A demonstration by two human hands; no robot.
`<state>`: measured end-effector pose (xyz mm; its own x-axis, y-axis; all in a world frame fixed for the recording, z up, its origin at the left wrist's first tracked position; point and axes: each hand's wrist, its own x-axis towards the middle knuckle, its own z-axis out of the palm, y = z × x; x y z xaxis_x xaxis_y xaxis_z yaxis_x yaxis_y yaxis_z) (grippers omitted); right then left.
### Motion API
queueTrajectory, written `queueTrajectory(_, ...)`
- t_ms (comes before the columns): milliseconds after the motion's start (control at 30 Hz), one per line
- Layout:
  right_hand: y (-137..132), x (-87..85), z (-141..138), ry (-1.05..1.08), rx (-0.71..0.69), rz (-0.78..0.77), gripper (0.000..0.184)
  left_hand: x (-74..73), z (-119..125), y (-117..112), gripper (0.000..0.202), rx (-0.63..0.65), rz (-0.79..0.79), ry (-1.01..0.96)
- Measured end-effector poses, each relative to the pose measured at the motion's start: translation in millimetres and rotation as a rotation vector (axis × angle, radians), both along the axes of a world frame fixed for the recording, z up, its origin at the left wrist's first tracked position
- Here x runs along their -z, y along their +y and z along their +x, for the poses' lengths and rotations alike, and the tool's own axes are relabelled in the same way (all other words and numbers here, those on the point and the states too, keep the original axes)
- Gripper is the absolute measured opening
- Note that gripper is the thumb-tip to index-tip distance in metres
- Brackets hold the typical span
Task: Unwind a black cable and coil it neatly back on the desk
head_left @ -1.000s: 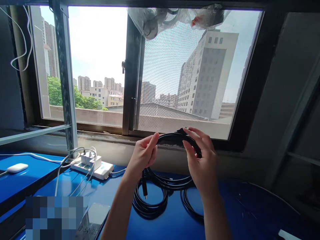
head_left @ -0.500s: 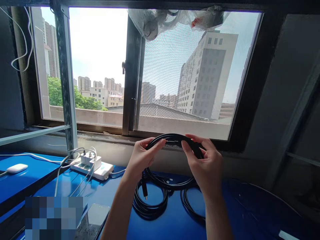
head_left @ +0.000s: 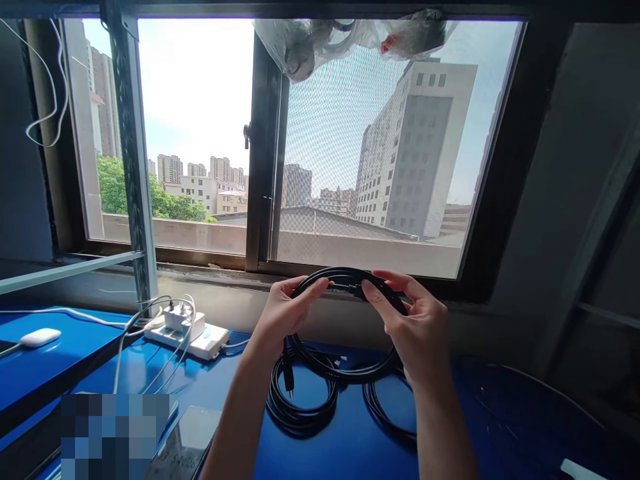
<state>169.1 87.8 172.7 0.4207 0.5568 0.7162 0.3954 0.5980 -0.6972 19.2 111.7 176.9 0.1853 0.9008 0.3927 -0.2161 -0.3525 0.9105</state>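
A coiled black cable [head_left: 345,375] hangs as a loop between my hands, above the blue tabletop. My left hand [head_left: 285,310] pinches the coil's upper left, thumb lying along the top strands. My right hand [head_left: 413,313] grips the upper right, its thumb pressed near a dark plug-like piece at the top of the loop. One plug end [head_left: 289,380] dangles below my left hand. Under the held loop, a second coiled black cable [head_left: 305,427] lies on the table, and another black coil [head_left: 387,420] lies to the right, partly hidden by my right forearm.
A white power strip [head_left: 213,343] with plugged-in adapters and loose cords stands at the left. A phone [head_left: 187,433] lies near the front left, beside a blurred-out patch. Behind are a metal post [head_left: 127,133] and the window frame [head_left: 259,200].
The hands keep their hold on the coil. A dark plug-like piece by the right thumb shows more clearly, and the right hand sits very slightly further right. The view has shifted a little.
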Motion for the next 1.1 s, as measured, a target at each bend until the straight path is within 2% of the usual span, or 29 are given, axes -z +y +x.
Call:
queueTrajectory(167,4.1,3.9,4.6,0.028,0.076,-0.036,0.048,3.5,4.4,5.4,0.052,0.004,-0.005,0.014)
queueTrajectory(467,7.0,6.5,11.9,-0.021,0.040,-0.032,0.051,6.1,6.5,8.9,0.053,0.058,-0.023,0.025)
queueTrajectory(667,7.2,6.8,10.6,-0.019,-0.030,-0.061,0.052,4.8,4.5,8.6,0.056,0.057,-0.024,0.057)
queueTrajectory(900,-0.9,-0.6,4.7,0.021,-0.212,-0.164,0.060,4.2,3.6,8.1,0.057,0.099,-0.040,0.040)
queueTrajectory(967,-3.4,-1.4,2.1,-0.033,-0.207,-0.137,0.059,4.9,3.8,8.4,0.057,0.107,-0.035,0.035)
queueTrajectory(1100,-2.0,2.4,-1.6,-0.189,-0.045,0.067,0.043,5.4,4.5,9.9,0.060,0.112,-0.033,0.021)
